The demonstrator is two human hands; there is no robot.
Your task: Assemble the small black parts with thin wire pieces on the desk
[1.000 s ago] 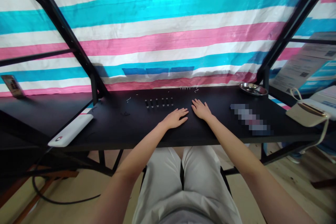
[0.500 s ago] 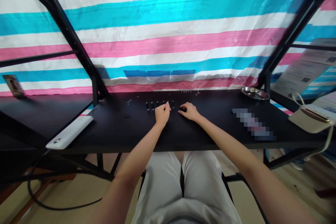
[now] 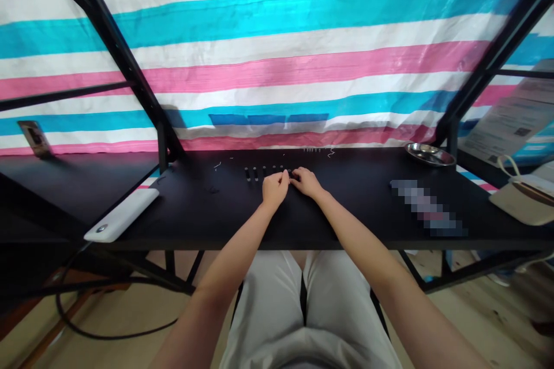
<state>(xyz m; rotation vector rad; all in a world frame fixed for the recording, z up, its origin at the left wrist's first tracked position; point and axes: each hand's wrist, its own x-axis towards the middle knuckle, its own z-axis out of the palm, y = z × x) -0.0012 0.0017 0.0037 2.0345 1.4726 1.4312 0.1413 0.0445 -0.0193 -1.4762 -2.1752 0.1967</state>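
Several small black cylinders point(image 3: 255, 174) form a row on the black tabletop point(image 3: 208, 216), with pale ends on some. My left hand point(image 3: 274, 189) is curled closed at the right part of this row, thumb and fingertips together. What its fingers hold is hidden. Close beside it, my right hand point(image 3: 307, 183) bends its fingers in a pinch at the row's right-end cylinder, mostly covered by the fingertips. The two hands nearly touch.
A long white device point(image 3: 123, 216) lies on the left. Toward the back right are a shiny metal dish point(image 3: 430, 154), a pixelated item point(image 3: 426, 207) and a beige bag point(image 3: 521, 202). White thread-like scraps point(image 3: 331, 153) and several tiny pale pieces point(image 3: 311, 150) lie along the back edge.
My right hand has moved left to meet the left hand, its fingers closing at the end of the row. The camera view has shifted slightly.
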